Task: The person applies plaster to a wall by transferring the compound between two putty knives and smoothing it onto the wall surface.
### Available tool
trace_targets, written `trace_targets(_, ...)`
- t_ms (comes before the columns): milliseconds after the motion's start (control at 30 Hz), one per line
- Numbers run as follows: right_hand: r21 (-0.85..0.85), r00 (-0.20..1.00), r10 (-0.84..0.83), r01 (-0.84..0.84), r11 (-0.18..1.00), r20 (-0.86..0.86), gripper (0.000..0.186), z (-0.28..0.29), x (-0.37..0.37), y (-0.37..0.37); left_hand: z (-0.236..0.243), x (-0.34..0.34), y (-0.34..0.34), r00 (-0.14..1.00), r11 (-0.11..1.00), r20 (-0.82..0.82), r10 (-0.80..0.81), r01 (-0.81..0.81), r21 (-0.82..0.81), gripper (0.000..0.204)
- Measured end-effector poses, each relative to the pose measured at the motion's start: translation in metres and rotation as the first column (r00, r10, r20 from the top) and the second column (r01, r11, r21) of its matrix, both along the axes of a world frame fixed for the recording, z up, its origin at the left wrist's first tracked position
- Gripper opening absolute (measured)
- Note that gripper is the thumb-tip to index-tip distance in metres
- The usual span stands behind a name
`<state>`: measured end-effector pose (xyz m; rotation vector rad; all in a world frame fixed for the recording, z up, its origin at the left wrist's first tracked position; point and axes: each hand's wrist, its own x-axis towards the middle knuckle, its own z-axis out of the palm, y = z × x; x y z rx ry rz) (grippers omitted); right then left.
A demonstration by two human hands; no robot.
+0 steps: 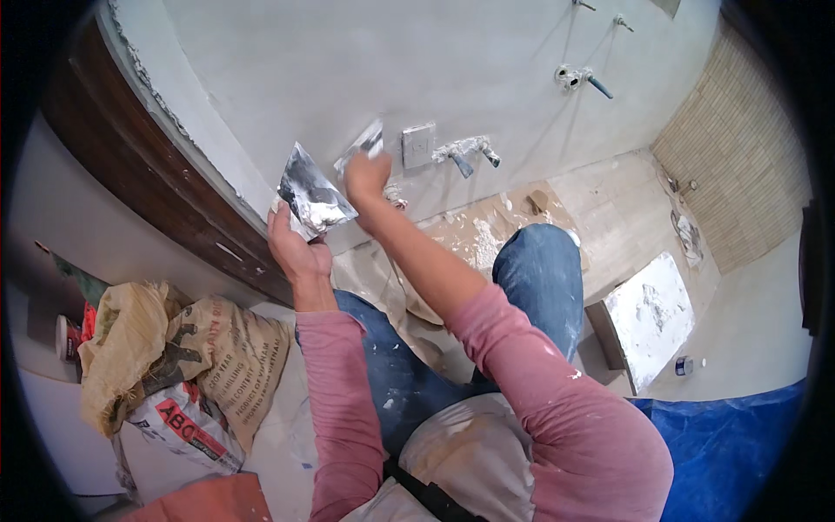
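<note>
My left hand [300, 244] grips a wide metal putty knife [313, 191] with white paste on it, held up near the left edge of the grey wall [242, 52]. My right hand [368, 177] is closed on a second metal putty knife [370, 139], its blade at or close against the wall, just left of a paste-smeared socket plate [418, 144]. Two pipe fittings [463, 153] coated in white stick out right of the plate. The grip of the right knife is hidden by my fingers.
A dark wooden door frame [130, 130] runs along the left, with sacks [248, 365] below it. Splattered cardboard [470, 217] lies along the wall's foot. A white-topped board [648, 313] stands right of my knee [535, 270]; a blue tarp [722, 435] is at lower right.
</note>
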<state>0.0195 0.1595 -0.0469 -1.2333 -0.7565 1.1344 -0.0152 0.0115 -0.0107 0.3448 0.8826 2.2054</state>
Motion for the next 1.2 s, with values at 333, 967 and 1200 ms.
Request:
trace_targets(333,-0.308,0.794,-0.011,-0.223,0.925,-0.608,0.047,-0.081,0.053,0.023,0.007,0.011,0.008,1.0,1.0,0.023,-0.013,0.013,0.012,0.03)
trace_targets(967,-0.51,0.608,-0.315,-0.174,0.842,-0.729,0.056,-0.036,-0.016,0.064,-0.004,-0.009,-0.005,0.998,0.998,0.023,0.061,-0.061,-0.002,0.029)
trace_targets(1200,-0.386,0.932,-0.272,0.166,0.907,-0.239,0.045,0.019,-0.006,0.076,0.005,0.014,0.015,1.0,0.999,-0.001,-0.026,0.026,0.034,0.029)
